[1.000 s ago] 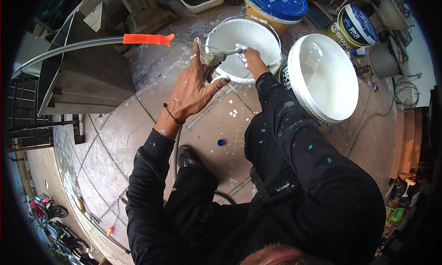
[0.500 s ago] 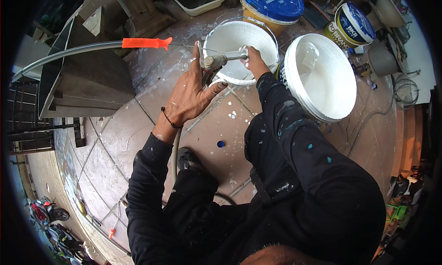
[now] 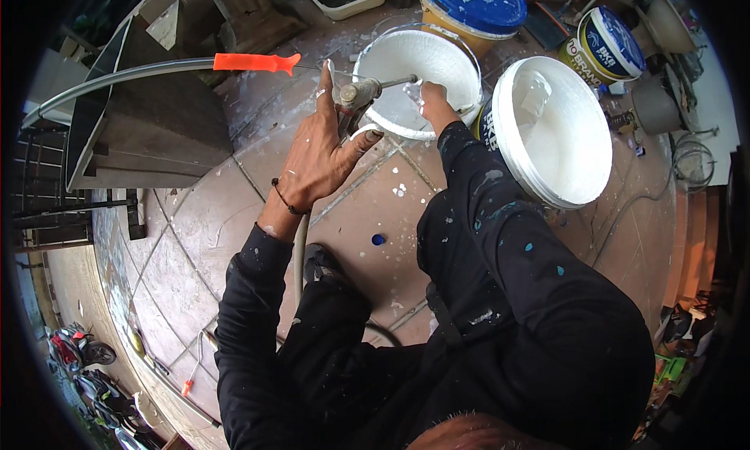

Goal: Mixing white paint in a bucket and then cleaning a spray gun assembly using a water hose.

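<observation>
My left hand (image 3: 312, 157) holds a paint-spattered metal spray gun (image 3: 359, 94), its index finger and thumb stretched out around the gun's body; the other fingers are mostly hidden. From below the gun a grey hose (image 3: 300, 255) seems to run down past my shoe. Just beyond the tip of the gun's thin tube is my right hand (image 3: 435, 105), fingers bent and smeared with white. Whatever those fingers pinch is too blurred to make out. Both hands are over the near rim of a white bucket (image 3: 375, 51) coated inside with white paint.
A second white bucket (image 3: 600, 149) holding white paint stands tilted-looking at right. Behind are blue-lidded pails (image 3: 476, 8) and a white tray (image 3: 363, 9). A pole with an orange handle (image 3: 254, 63) reaches in from the left. A blue cap (image 3: 378, 240) lies on the paint-spotted tiles.
My right hand has shifted slightly away from the tube's tip, exposing more of it. The left hand still holds the spray gun. The whole view has moved slightly.
</observation>
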Available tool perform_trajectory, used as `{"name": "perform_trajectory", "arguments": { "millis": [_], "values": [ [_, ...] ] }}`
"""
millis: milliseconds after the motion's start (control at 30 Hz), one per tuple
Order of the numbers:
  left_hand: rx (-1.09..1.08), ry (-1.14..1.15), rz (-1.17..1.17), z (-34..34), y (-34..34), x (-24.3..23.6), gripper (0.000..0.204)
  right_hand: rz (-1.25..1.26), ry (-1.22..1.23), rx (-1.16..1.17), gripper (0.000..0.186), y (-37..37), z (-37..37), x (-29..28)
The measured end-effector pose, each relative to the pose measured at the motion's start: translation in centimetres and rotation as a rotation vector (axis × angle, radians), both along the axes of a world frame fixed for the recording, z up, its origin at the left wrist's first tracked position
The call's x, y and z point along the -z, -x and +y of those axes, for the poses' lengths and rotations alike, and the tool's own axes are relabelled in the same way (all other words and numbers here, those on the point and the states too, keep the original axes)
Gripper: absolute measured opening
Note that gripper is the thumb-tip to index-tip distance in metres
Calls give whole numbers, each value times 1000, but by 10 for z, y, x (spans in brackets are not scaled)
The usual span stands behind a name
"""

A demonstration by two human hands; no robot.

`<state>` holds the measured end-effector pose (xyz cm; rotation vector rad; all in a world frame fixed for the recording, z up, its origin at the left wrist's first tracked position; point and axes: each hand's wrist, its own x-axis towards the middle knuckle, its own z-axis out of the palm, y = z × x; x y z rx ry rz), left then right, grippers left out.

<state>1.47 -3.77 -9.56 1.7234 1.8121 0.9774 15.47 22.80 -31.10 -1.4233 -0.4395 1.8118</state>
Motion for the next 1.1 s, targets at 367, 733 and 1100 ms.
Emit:
{"name": "perform_trajectory", "arguments": {
  "millis": [367,733,1100],
  "values": [
    [30,-46,-44,4,-3,1,124,24,-417,-420,23,-24,26,43],
    [27,-96,-30,7,-2,1,119,178,-59,-241,20,-16,13,10],
    [1,-86,-59,16,5,-23,109,-25,-119,-99,23,-8,14,6]
  ]
}}
